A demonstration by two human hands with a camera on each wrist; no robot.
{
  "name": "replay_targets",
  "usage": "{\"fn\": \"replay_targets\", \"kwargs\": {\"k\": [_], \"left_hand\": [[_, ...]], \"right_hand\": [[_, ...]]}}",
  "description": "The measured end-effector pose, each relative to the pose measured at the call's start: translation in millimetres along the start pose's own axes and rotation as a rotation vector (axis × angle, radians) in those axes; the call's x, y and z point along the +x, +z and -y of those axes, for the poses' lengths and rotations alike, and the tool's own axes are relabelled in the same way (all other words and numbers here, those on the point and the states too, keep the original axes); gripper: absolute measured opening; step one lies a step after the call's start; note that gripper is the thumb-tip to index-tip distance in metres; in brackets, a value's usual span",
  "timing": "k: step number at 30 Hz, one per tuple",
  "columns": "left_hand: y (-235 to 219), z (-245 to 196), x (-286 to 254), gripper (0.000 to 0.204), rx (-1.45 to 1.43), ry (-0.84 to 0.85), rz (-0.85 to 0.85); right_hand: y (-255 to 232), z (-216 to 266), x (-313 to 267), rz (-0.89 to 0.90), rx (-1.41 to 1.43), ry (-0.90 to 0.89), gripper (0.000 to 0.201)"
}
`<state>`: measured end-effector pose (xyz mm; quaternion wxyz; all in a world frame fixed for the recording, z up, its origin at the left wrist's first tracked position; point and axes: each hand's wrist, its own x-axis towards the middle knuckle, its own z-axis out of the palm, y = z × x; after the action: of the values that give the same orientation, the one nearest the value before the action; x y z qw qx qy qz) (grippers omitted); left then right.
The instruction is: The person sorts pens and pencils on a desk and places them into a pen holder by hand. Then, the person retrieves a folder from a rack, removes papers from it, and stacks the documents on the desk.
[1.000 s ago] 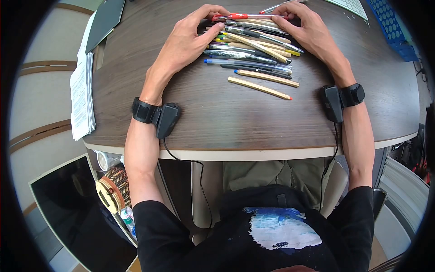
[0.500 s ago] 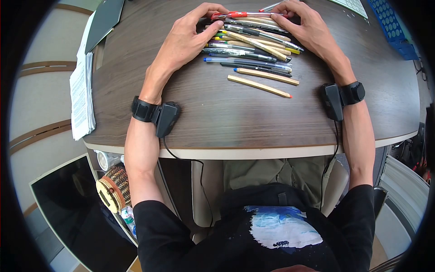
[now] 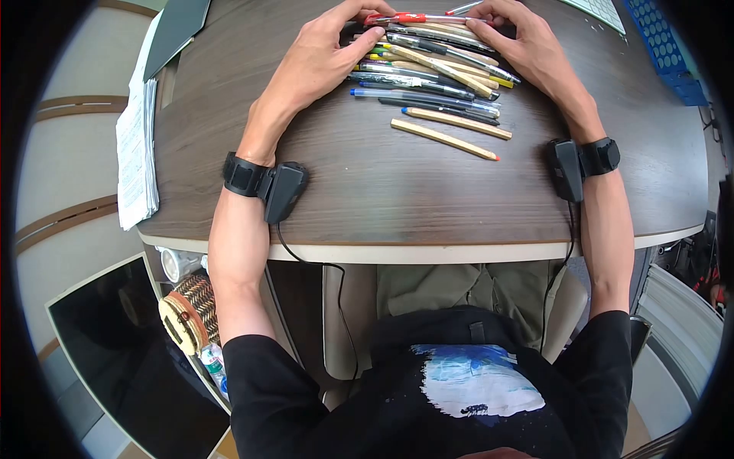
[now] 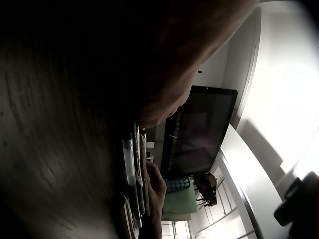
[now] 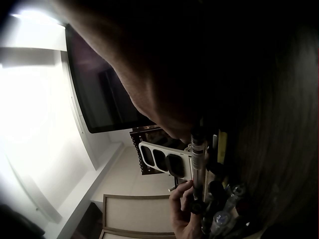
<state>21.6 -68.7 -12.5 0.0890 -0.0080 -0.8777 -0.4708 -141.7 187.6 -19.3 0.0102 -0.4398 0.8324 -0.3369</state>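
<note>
Along the far side of a loose pile of pens and wooden pencils lies a red pen (image 3: 413,17). The left hand (image 3: 310,61) pinches its capped end, and the right hand (image 3: 535,53) pinches its clear end. A blue pen (image 3: 417,97) and a wooden pencil with a red tip (image 3: 445,139) lie on the near side, roughly crosswise. In the left wrist view, the left hand (image 4: 169,94) is above a purple-capped pen (image 4: 130,167). The right wrist view shows the right hand (image 5: 154,94) over the pile, its fingertips mostly in shadow.
Stacked papers (image 3: 138,161) lie at the table's left edge beside a dark folder (image 3: 177,34). A blue perforated basket (image 3: 661,46) and part of a keyboard (image 3: 600,11) are at the far right. Cables hang from both wrist cameras. A monitor (image 4: 199,132) stands beyond the table.
The head view has shifted slightly, so the pile and table edge appear a little higher. Both hands keep hold of the red pen with almost the same finger placement.
</note>
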Motion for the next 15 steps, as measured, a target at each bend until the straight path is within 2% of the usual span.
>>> {"fn": "replay_targets", "kwargs": {"k": [2, 9, 11, 15], "left_hand": [[0, -1, -1, 0.027, 0.042, -0.008, -0.002], [3, 7, -1, 0.028, 0.009, -0.018, -0.006], [5, 27, -2, 0.034, 0.254, 0.119, -0.064], [4, 25, -2, 0.034, 0.207, 0.093, -0.055]], "right_hand": [[2, -1, -2, -0.038, 0.006, -0.032, 0.026], [-1, 1, -1, -0.01, 0.047, 0.004, 0.026], [1, -2, -2, -0.031, 0.005, -0.024, 0.025], [-1, -1, 0, -0.01, 0.012, -0.011, 0.025]]}}
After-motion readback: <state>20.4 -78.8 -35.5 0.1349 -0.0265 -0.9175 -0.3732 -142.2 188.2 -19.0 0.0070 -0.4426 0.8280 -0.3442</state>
